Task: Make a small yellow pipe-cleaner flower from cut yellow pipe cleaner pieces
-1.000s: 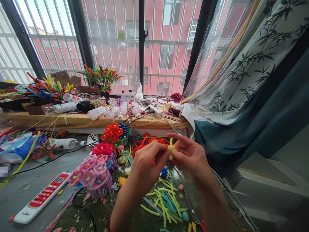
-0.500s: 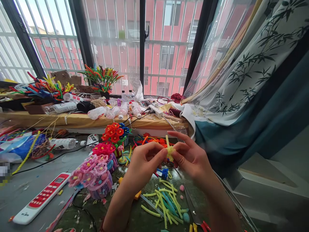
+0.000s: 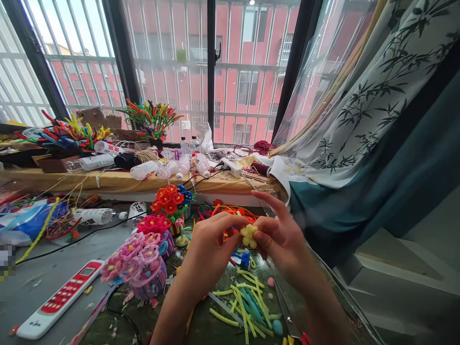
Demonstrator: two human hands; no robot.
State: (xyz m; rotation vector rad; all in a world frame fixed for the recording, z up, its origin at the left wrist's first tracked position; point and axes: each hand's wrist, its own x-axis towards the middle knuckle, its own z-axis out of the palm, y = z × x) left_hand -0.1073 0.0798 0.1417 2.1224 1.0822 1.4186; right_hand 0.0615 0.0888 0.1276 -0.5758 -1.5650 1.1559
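Left grip [image 3: 212, 243], right grip [image 3: 284, 242] both pinching yellow flower [image 3: 248, 236] at edges. I'd use light, even pressure; avoid crushing fuzz.

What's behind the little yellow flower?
Red and orange fuzzy sticks show farther back, beyond the yellow flower. Whatever is straight behind it is covered, so I can't tell.

Red-and-white remote [image 3: 61, 299], bamboo-print curtain [image 3: 373, 117]
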